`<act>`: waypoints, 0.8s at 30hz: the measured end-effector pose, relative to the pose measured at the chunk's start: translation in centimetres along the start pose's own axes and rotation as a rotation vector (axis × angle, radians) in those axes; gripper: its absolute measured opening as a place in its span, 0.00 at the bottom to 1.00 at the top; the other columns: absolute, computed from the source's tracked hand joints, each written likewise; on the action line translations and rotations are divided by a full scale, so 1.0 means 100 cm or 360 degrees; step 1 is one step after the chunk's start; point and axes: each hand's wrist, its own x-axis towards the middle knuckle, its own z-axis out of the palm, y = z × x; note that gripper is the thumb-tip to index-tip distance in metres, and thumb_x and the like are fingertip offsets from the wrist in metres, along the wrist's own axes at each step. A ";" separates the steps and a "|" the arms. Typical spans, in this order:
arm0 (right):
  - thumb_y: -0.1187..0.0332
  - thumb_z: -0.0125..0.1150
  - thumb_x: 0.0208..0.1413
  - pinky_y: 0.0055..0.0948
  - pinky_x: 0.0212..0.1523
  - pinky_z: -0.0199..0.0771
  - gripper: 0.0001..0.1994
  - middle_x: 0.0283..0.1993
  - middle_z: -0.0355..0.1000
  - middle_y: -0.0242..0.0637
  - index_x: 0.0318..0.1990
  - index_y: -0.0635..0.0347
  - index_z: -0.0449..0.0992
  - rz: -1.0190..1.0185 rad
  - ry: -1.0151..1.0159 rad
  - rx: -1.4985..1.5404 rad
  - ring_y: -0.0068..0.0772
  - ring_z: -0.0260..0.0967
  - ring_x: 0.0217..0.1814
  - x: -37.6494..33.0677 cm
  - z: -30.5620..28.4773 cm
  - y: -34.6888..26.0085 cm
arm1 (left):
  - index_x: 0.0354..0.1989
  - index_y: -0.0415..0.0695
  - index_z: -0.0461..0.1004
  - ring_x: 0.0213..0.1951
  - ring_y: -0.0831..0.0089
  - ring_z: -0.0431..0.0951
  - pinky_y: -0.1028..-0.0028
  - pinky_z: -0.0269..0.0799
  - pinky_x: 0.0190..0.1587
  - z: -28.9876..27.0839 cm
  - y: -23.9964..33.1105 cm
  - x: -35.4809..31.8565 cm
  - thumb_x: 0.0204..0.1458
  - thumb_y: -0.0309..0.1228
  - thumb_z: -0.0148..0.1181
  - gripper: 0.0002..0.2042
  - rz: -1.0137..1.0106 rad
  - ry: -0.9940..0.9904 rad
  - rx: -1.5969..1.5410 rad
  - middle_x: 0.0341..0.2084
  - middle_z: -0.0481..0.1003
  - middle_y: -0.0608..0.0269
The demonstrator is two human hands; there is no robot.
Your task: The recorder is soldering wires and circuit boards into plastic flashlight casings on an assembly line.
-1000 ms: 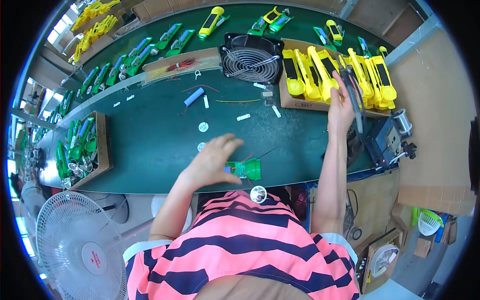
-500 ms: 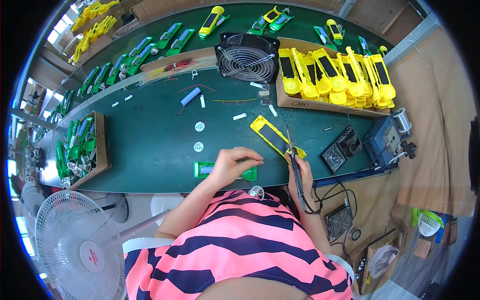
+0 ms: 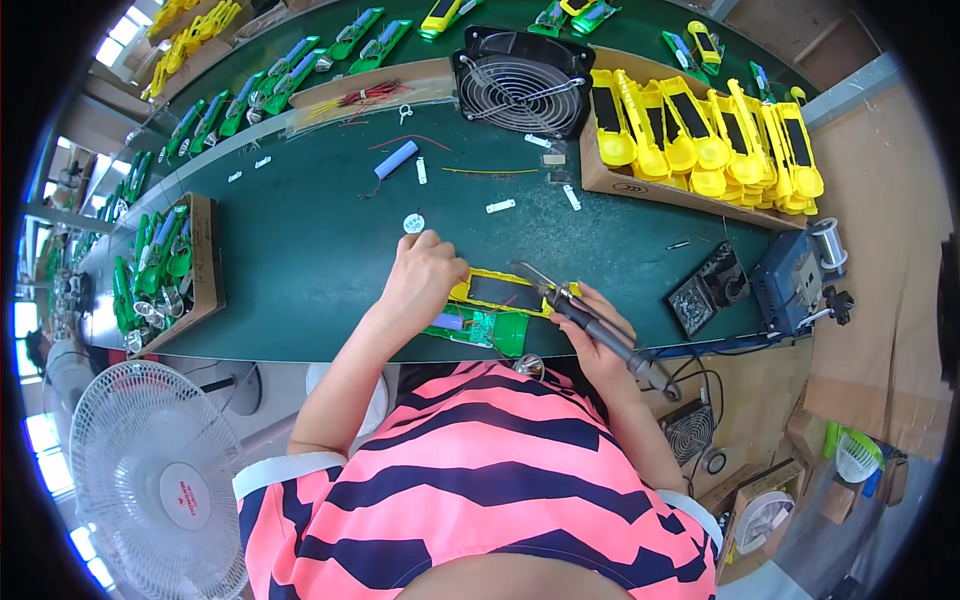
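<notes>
My right hand grips a soldering iron, its metal tip slanting up and left over a yellow casing. Its fingers also touch the casing's right end. At the casing's other end my left hand is closed, knuckles up; whatever its fingertips hold is hidden. One round white sticker lies just beyond that hand. Under the casing, at the table's near edge, is a green housing with a circuit board, a blue battery cell and thin wires. A shiny round reflector hangs at its right end.
A box of yellow casings stands back right beside a black fan. At right are a soldering station and iron stand. A box of green housings is at left. A loose battery lies mid-table.
The yellow casing has moved left and nearer, over the green housing. My left hand has moved away from the iron, up and left, covering where a second sticker lay. The view has shifted slightly.
</notes>
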 end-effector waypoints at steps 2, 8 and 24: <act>0.76 0.56 0.48 0.24 0.33 0.73 0.08 0.28 0.72 0.39 0.35 0.70 0.69 0.0874 0.0342 0.0840 0.29 0.73 0.31 -0.015 0.019 -0.006 | 0.21 0.47 0.76 0.33 0.67 0.66 0.68 0.59 0.43 -0.005 0.001 0.003 0.37 0.25 0.52 0.05 0.0023 -0.0070 0.0013 0.21 0.69 0.66; 0.73 0.52 0.51 0.17 0.20 0.64 0.07 0.22 0.71 0.42 0.34 0.70 0.68 0.1385 0.0381 0.1182 0.22 0.67 0.20 0.003 0.024 0.003 | 0.20 0.47 0.76 0.33 0.67 0.66 0.67 0.60 0.43 -0.002 0.009 0.002 0.38 0.27 0.56 0.02 -0.0018 -0.0184 0.0098 0.20 0.68 0.65; 0.74 0.54 0.50 0.13 0.19 0.62 0.06 0.21 0.71 0.39 0.33 0.68 0.69 0.1459 0.0272 0.1131 0.18 0.66 0.19 0.009 0.033 0.001 | 0.22 0.44 0.76 0.35 0.64 0.66 0.68 0.62 0.38 -0.004 0.018 0.010 0.33 0.22 0.55 0.06 -0.0068 -0.0402 0.0264 0.23 0.70 0.61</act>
